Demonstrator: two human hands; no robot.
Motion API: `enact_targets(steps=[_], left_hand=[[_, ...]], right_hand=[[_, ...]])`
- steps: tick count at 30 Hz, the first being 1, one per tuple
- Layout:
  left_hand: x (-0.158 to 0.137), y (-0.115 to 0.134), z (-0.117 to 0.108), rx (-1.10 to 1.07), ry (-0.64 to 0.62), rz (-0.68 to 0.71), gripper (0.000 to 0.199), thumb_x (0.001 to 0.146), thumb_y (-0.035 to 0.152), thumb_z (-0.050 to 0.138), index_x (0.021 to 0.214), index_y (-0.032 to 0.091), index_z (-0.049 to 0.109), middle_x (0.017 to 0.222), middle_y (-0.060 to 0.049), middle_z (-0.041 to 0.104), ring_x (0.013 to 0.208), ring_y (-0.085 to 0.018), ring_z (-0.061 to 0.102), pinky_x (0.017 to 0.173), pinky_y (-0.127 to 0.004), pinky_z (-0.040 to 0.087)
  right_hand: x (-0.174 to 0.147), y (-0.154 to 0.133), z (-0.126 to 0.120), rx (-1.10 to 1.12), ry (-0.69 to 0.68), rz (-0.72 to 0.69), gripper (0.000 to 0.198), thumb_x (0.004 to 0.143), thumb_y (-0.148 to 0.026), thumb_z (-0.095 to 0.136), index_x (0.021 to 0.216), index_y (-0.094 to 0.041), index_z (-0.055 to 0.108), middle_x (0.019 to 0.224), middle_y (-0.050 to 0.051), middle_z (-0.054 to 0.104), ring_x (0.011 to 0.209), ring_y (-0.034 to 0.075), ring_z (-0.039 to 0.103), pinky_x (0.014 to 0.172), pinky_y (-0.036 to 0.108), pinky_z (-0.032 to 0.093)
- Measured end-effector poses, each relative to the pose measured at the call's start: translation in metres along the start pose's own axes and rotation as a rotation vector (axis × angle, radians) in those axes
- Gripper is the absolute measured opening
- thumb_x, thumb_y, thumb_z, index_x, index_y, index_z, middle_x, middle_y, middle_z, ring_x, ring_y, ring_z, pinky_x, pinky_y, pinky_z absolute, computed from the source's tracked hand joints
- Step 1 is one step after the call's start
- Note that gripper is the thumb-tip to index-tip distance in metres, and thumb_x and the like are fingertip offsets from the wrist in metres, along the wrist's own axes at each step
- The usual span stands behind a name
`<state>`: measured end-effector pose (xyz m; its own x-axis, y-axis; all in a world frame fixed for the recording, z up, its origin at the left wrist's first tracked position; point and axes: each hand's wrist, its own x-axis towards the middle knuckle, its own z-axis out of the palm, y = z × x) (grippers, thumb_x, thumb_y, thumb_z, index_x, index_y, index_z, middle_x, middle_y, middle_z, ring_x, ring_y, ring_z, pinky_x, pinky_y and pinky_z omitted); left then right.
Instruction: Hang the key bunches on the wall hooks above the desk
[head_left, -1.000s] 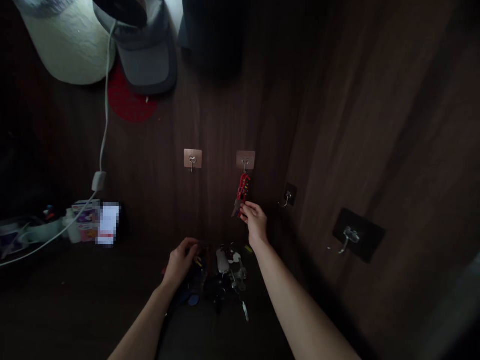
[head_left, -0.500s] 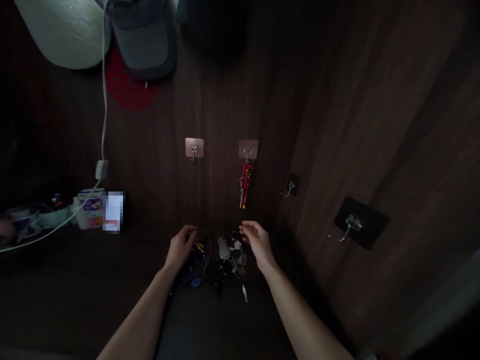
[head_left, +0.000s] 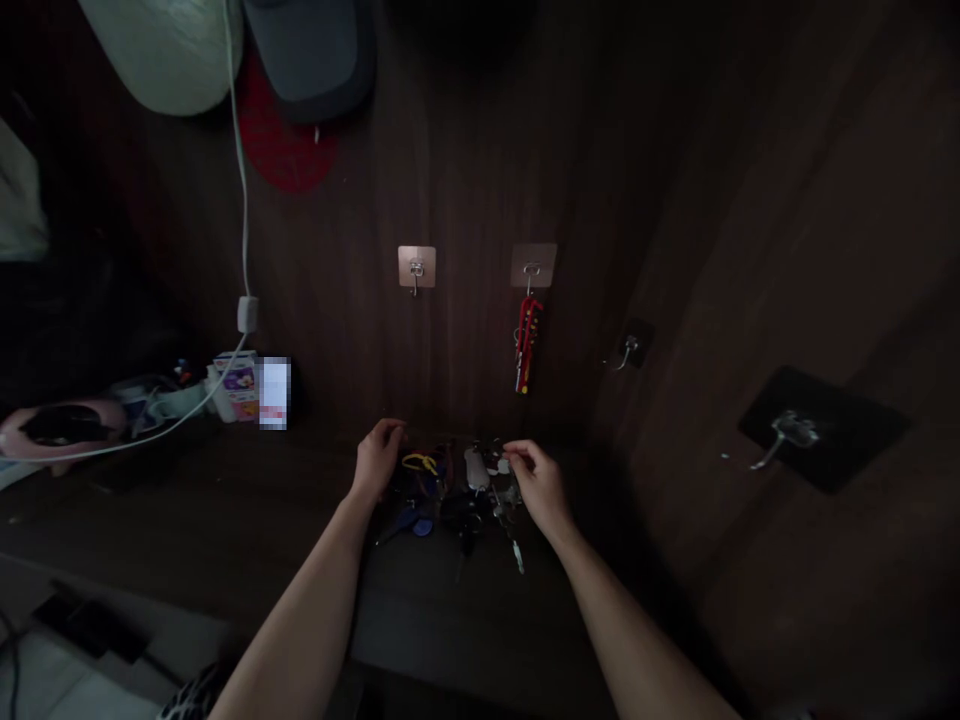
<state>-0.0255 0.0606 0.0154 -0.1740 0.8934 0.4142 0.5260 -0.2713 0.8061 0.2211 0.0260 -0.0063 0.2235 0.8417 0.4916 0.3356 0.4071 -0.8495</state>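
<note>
A pile of keys (head_left: 491, 505) lies on the dark wooden surface, with a grey oval fob (head_left: 476, 470), a yellow loop (head_left: 420, 463) and a blue-headed key (head_left: 407, 518) among it. At the pile's upper left, my left hand (head_left: 376, 462) has loosely bent fingers, with nothing visible in them. My right hand (head_left: 538, 482) is at the right edge, thumb and fingertips closed on keys beside a small white piece (head_left: 504, 465). Dim light hides exactly what it pinches. Above hangs a red lanyard-like bundle (head_left: 527, 345) on a wall hook (head_left: 532, 270).
A bare adhesive hook (head_left: 416, 268) is on the back wall; two black-backed hooks (head_left: 631, 345) are on the right wall. At left stand small boxes (head_left: 238, 385), a lit screen (head_left: 274, 393) and a pink-rimmed item (head_left: 105, 418). A white cable (head_left: 241, 200) hangs down past caps (head_left: 315, 60).
The view has shifted, so the scene sits further right and higher. My right hand has come in to the keys and its fingers have closed. My left hand has drawn off the yellow loop.
</note>
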Motion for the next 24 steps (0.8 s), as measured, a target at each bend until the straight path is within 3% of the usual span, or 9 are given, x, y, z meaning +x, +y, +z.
enact_targets(steps=[6, 16, 20, 24], left_hand=[[0.004, -0.006, -0.006, 0.106, -0.021, -0.015, 0.028, 0.081, 0.036, 0.043, 0.089, 0.02, 0.065, 0.083, -0.003, 0.07, 0.08, -0.017, 0.063, 0.07, -0.024, 0.044], [-0.007, 0.004, -0.013, 0.5, -0.195, 0.071, 0.045, 0.078, 0.058, 0.044, 0.076, 0.021, 0.069, 0.09, -0.01, 0.065, 0.093, -0.026, 0.057, 0.078, -0.032, 0.041], [-0.005, 0.003, -0.01, 0.451, -0.225, 0.078, 0.033, 0.074, 0.052, 0.053, 0.07, 0.022, 0.067, 0.085, -0.006, 0.064, 0.089, -0.023, 0.057, 0.077, -0.03, 0.042], [-0.004, 0.01, -0.005, 0.188, -0.224, 0.088, 0.028, 0.073, 0.045, 0.054, 0.064, 0.019, 0.063, 0.075, -0.003, 0.062, 0.08, -0.018, 0.058, 0.074, -0.027, 0.043]], right_hand=[[-0.004, -0.008, 0.001, -0.049, -0.023, -0.035, 0.015, 0.076, -0.029, 0.049, 0.08, -0.023, 0.062, 0.081, 0.004, 0.068, 0.08, 0.021, 0.065, 0.074, 0.034, 0.048], [-0.008, -0.015, 0.005, -0.15, -0.102, -0.111, 0.017, 0.079, -0.026, 0.045, 0.081, -0.023, 0.061, 0.083, 0.004, 0.067, 0.08, 0.02, 0.064, 0.07, 0.032, 0.048], [-0.009, -0.017, 0.006, -0.158, -0.106, -0.112, 0.017, 0.078, -0.025, 0.045, 0.081, -0.024, 0.062, 0.081, 0.004, 0.067, 0.078, 0.02, 0.064, 0.07, 0.032, 0.048], [-0.009, -0.018, 0.007, -0.16, -0.113, -0.122, 0.018, 0.078, -0.024, 0.044, 0.081, -0.024, 0.062, 0.08, 0.003, 0.067, 0.078, 0.02, 0.064, 0.071, 0.032, 0.048]])
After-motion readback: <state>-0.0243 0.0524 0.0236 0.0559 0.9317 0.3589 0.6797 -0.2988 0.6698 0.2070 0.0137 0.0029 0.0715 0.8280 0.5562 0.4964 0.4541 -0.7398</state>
